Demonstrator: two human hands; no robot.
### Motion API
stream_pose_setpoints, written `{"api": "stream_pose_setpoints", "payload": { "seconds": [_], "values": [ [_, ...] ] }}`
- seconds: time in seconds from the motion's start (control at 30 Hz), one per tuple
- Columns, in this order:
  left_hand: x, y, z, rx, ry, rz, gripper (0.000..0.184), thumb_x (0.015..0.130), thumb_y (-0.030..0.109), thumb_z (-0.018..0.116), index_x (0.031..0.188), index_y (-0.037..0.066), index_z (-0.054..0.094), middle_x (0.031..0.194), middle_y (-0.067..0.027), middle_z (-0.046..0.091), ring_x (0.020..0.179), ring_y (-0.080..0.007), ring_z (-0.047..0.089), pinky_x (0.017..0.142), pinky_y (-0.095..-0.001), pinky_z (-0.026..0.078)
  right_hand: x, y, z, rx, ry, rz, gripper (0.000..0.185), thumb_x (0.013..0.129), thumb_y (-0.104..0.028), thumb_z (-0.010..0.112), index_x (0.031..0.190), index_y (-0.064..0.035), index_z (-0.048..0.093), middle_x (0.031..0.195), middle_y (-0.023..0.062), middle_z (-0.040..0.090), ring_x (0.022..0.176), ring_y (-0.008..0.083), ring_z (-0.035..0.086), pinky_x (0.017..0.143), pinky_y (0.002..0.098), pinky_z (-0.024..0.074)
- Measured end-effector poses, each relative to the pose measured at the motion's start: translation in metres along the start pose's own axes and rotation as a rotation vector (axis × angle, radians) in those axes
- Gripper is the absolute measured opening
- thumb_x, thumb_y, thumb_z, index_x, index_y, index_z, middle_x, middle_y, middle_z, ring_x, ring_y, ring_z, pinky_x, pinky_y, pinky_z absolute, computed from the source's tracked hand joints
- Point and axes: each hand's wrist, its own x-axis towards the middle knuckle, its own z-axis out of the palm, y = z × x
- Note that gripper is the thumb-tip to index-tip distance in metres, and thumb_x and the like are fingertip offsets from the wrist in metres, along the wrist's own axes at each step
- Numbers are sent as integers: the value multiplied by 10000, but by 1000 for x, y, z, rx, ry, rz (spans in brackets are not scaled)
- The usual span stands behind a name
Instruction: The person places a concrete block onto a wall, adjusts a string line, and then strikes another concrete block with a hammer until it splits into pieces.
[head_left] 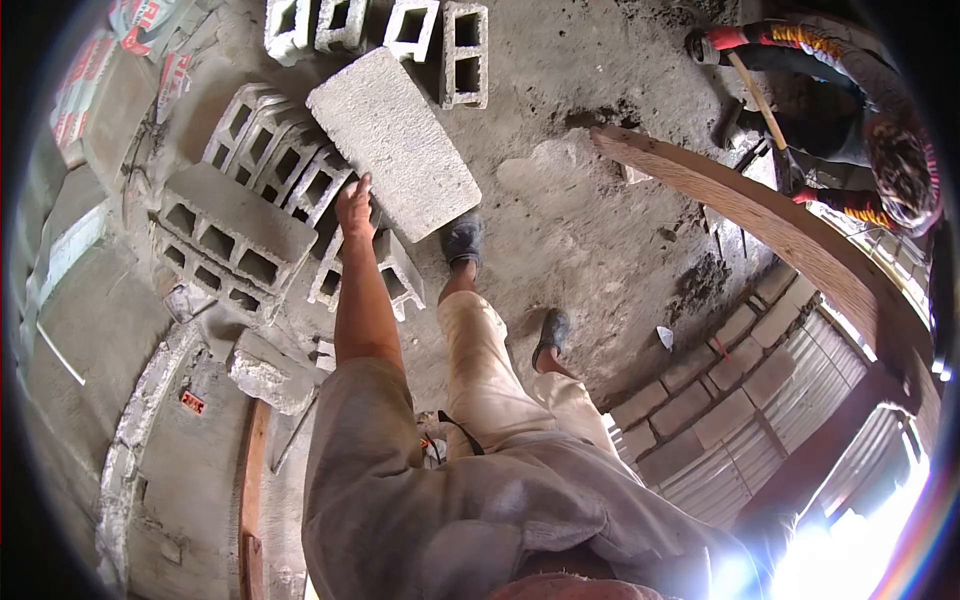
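My left hand [355, 207] reaches forward and is closed on the lower left edge of a grey concrete block [395, 145]. The block's broad rough face is turned up toward me, and it sits at a slant above my foot. Some of my fingers are hidden behind its edge. Just left of that hand stand several hollow concrete blocks [262, 150] in a row, holes showing. Nearer to me lie more hollow blocks [235, 225], and another block [395, 270] is beside my forearm. My right hand does not show.
At the right, another person with red gloves [728, 37] handles a wooden-handled tool [757, 98]. A long timber beam [740, 195] crosses there. A block wall [725, 395] stands lower right. More hollow blocks [465, 55] are at the top; a broken block [268, 372] lies left.
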Motion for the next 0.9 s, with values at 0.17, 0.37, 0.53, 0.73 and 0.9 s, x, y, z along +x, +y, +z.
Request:
{"api": "stream_pose_setpoints", "payload": {
  "seconds": [0.17, 0.37, 0.53, 0.73, 0.9],
  "values": [
    [23, -4, 13, -169, -70, -84, 484, 725, 359, 798, 1040, 17, 663, 903, -44, 636, 780, -155, 517, 714, -326, 435, -6, 1, 9, -64, -19, -1, 442, 950, -373, 487, 1140, 25, 525, 1075, 153, 562, 1023, 260, 516, 916, 379, 418],
    [40, 22, 17, -242, -142, -12, 368, 752, 244, 792, 1019, 33, 654, 1015, -8, 642, 962, -144, 531, 861, -315, 387, -4, 9, 12, -98, -37, -10, 434, 938, -361, 514, 1139, 23, 534, 1079, 162, 569, 1033, 277, 521, 923, 390, 418],
    [49, 20, 24, -202, -250, -31, 483, 726, 191, 793, 1154, 27, 641, 1138, -55, 645, 1081, -195, 545, 965, -374, 393, 0, 15, 13, -84, -49, -14, 428, 928, -351, 536, 1138, 22, 542, 1082, 169, 575, 1041, 291, 525, 929, 399, 418],
    [-65, 97, 117, 234, 97, 414, 550, 650, 257, 811, 1050, -85, 652, 990, -218, 688, 888, -316, 670, 810, -400, 534, 9, 18, 5, -20, -63, -11, 421, 916, -339, 563, 1136, 20, 552, 1086, 178, 581, 1051, 309, 531, 936, 410, 418],
    [-140, 126, 143, 658, 175, 416, 552, 665, 375, 806, 959, -77, 688, 984, -245, 684, 931, -376, 674, 814, -442, 541, 21, 21, 11, 77, -77, -40, 417, 906, -329, 586, 1135, 19, 560, 1089, 185, 587, 1059, 323, 535, 942, 419, 418]
  ]
}}
